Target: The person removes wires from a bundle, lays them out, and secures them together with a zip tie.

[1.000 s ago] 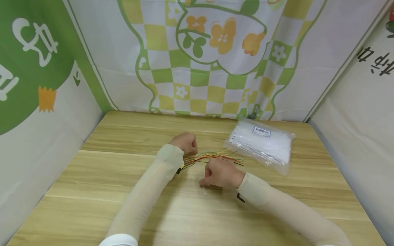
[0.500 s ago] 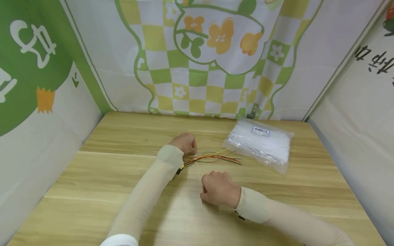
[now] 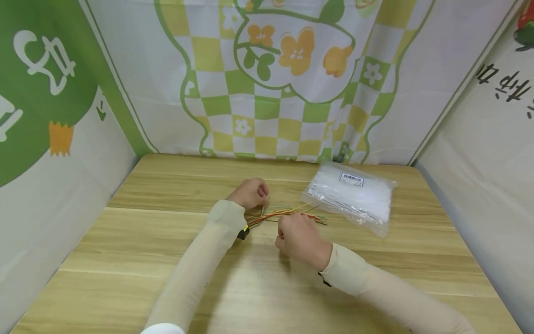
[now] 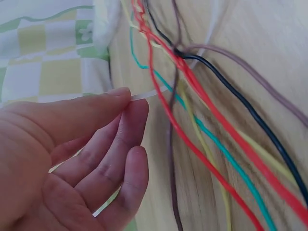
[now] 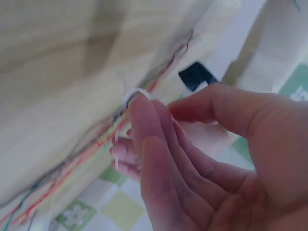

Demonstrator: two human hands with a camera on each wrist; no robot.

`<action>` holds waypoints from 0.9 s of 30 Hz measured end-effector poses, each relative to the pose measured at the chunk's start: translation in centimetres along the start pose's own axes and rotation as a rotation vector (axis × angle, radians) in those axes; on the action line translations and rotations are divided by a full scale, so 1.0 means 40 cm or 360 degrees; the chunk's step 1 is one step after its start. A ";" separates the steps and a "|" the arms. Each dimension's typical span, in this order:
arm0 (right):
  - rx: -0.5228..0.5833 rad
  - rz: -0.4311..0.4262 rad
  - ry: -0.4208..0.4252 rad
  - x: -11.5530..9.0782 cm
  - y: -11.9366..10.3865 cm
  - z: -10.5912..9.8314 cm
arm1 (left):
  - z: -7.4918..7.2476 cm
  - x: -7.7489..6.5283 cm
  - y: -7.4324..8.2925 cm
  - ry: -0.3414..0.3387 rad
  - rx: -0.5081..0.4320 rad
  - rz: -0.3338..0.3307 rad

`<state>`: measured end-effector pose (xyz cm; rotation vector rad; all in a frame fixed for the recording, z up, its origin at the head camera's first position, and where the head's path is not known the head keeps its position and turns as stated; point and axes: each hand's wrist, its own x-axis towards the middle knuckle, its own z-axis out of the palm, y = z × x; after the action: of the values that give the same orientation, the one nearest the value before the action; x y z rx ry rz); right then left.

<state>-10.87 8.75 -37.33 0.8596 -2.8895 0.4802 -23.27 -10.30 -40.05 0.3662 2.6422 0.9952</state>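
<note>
A loose bundle of thin wires (image 3: 288, 212) in red, black, yellow, green and brown lies across the table between both hands. At its far left side my left hand (image 3: 252, 194) pinches one end of a translucent white cable tie (image 4: 151, 93) between thumb and index finger. The tie runs beneath the wires towards the near side. My right hand (image 3: 301, 239) is at the near side of the bundle with fingers curled. In the right wrist view the tie's white loop (image 5: 137, 90) enters between its thumb and fingers, though the thumb tip's contact is hidden.
A clear plastic bag of white cable ties (image 3: 354, 199) with a barcode label lies at the back right of the wooden table (image 3: 146, 241). Printed cloth (image 3: 288, 111) hangs along the back and sides. A small black piece (image 3: 243, 233) sits by the left wrist.
My right hand drew back towards the body, then moved forward again to the wires. The left fingers have loosened from a closed fist and now show the tie's end.
</note>
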 end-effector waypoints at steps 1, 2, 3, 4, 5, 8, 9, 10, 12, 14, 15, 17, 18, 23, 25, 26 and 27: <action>0.0032 0.0005 0.0015 0.006 0.002 -0.006 | 0.000 0.000 -0.003 0.0023 -0.0026 0.0008; 0.0057 0.0012 0.0027 0.012 0.005 -0.010 | -0.001 0.000 -0.006 0.0046 -0.0047 0.0022; 0.0068 0.0027 0.0037 0.019 0.007 -0.015 | -0.003 -0.001 -0.009 0.0070 -0.0071 0.0040; 0.0087 0.0037 0.0046 0.027 0.010 -0.019 | -0.004 -0.002 -0.013 0.0097 -0.0091 0.0061; 0.0102 0.0039 0.0056 0.036 0.013 -0.022 | -0.005 -0.004 -0.017 0.0122 -0.0112 0.0082; 0.0138 0.0012 0.0104 0.066 0.024 -0.022 | -0.008 -0.012 -0.026 0.0186 -0.0164 0.0137; 0.0153 0.0002 0.0124 0.076 0.027 -0.020 | -0.008 -0.016 -0.030 0.0203 -0.0185 0.0147; 0.0176 -0.0013 0.0143 0.086 0.031 -0.017 | -0.008 -0.019 -0.034 0.0217 -0.0203 0.0155; 0.0217 -0.0030 0.0174 0.106 0.036 -0.008 | -0.005 -0.028 -0.042 0.0233 -0.0230 0.0161; 0.0279 -0.0018 0.0181 0.123 0.039 -0.002 | -0.003 -0.039 -0.046 0.0253 -0.0238 0.0167; 0.0301 -0.0015 0.0180 0.131 0.040 0.001 | -0.002 -0.043 -0.049 0.0260 -0.0242 0.0165; 0.0326 0.0005 0.0172 0.146 0.041 0.006 | -0.002 -0.052 -0.049 0.0272 -0.0240 0.0184; 0.0329 0.0015 0.0166 0.151 0.042 0.007 | -0.003 -0.056 -0.048 0.0278 -0.0235 0.0197; 0.0333 0.0046 0.0154 0.173 0.042 0.013 | -0.006 -0.066 -0.041 0.0311 -0.0236 0.0268; 0.0343 0.0050 0.0164 0.179 0.042 0.016 | -0.004 -0.068 -0.037 0.0329 -0.0238 0.0285; 0.0345 0.0049 0.0172 0.182 0.043 0.019 | -0.003 -0.069 -0.035 0.0337 -0.0232 0.0297; 0.0350 0.0048 0.0178 0.185 0.044 0.020 | -0.002 -0.070 -0.033 0.0348 -0.0225 0.0304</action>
<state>-18.04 6.04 -37.31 0.7884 -2.7875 0.8333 -20.90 -12.25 -40.39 0.5110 2.7456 1.3441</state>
